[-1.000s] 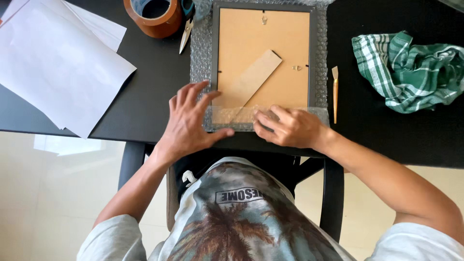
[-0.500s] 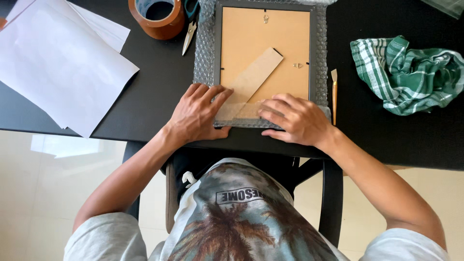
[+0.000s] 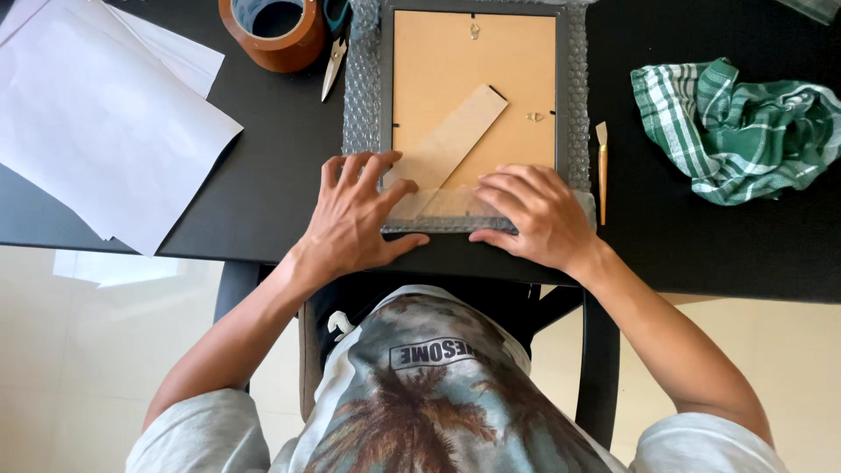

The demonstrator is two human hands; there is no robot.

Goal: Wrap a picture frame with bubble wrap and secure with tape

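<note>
At centre frame, our left hand (image 3: 355, 219) and right hand (image 3: 536, 215) press flat, fingers spread, grip open, a bubble-wrap flap (image 3: 438, 210) over the grey, brown-backed picture frame (image 3: 473, 79) on the black desk (image 3: 280, 166).

Picture frame (image 3: 473, 96): top edge cut off by pic; near corners hidden under fingers (image 3: 526, 188). Above-left, tape roll (image 3: 273, 31) cropped, scissors (image 3: 333, 52) prob. too.

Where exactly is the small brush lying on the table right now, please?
In the head view, the small brush lies on the black table, right of the picture frame, just beyond the right hand.
</note>
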